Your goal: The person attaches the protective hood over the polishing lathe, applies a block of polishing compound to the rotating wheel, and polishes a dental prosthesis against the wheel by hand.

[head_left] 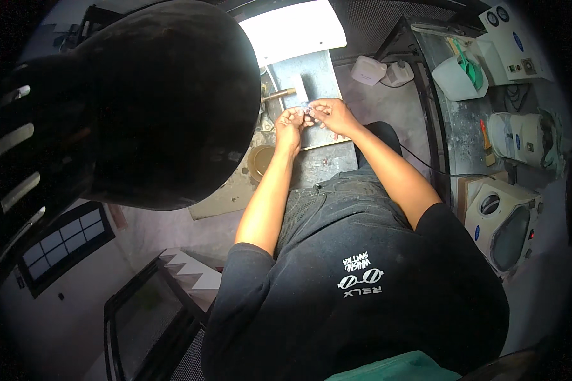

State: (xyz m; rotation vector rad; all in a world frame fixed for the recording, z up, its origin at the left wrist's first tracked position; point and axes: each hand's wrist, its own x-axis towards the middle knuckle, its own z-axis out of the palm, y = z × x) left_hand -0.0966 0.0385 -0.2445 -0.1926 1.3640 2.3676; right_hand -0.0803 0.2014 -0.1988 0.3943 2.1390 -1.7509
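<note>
Both hands meet over a grey metal tray, fingertips nearly touching. My left hand is closed in a pinch. My right hand pinches from the other side, its fingers bent. A tiny bluish, dark thing shows between the fingertips; its kind is too small to tell. Just beyond the fingers stands a pale upright block or wheel, joined on its left to a brass-coloured shaft.
A large black lamp hood fills the upper left. A bright white panel rises behind the tray. At left lies a round brown dish. The right bench holds a white jug, a brush and a white machine.
</note>
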